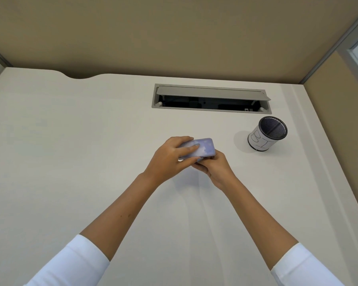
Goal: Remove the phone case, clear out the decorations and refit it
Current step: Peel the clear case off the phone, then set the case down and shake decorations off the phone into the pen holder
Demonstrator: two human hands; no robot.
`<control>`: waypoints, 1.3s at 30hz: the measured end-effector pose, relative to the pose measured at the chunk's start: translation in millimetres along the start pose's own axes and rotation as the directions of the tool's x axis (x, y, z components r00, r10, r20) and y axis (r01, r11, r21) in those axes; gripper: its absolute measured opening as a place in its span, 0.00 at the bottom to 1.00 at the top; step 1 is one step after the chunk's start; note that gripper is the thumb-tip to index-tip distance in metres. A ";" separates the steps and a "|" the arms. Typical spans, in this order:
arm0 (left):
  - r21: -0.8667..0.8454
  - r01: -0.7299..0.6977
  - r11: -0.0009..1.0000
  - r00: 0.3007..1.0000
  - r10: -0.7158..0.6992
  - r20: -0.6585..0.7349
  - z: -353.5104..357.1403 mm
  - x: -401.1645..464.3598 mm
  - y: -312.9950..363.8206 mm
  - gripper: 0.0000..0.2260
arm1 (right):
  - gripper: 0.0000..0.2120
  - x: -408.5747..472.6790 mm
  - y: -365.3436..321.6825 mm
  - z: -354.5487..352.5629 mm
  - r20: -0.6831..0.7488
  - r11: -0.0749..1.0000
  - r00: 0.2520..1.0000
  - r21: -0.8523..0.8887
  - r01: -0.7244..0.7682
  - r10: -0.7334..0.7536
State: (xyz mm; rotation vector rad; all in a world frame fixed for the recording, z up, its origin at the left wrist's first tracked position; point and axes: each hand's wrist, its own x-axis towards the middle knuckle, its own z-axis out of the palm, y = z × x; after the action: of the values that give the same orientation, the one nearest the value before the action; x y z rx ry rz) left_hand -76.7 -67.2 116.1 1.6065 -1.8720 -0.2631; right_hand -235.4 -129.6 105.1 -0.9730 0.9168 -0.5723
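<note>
A phone in a pale blue case with a white cloud pattern [205, 148] is held just above the white desk [70, 151], back side up, lying sideways. My left hand [170, 157] wraps over its left end, with the forefinger lying across the case's back and the thumb under its near edge. My right hand [215, 169] grips it from below at the near right, fingers tucked beneath. The phone's screen side and any decorations inside the case are hidden.
A black mesh pen cup [267, 134] with a white paper label stands to the right of the phone. A grey cable hatch [211, 98] with its lid raised is set into the desk behind. Beige partition walls close off the back and right.
</note>
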 end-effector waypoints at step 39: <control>-0.739 0.673 -0.027 0.265 -0.924 0.275 14.6 -36.7 -61.1 0.08 | 0.13 -6.6 3.1 -39.7 -0.198 0.993 0.980 0.119 0.011 0.013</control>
State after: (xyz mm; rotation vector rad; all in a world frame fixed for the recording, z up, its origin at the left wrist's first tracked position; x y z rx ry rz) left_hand -34.4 -50.4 59.4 1.7183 -0.0855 -1.0988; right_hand -272.8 -140.7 94.9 -0.8168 1.0480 -0.7254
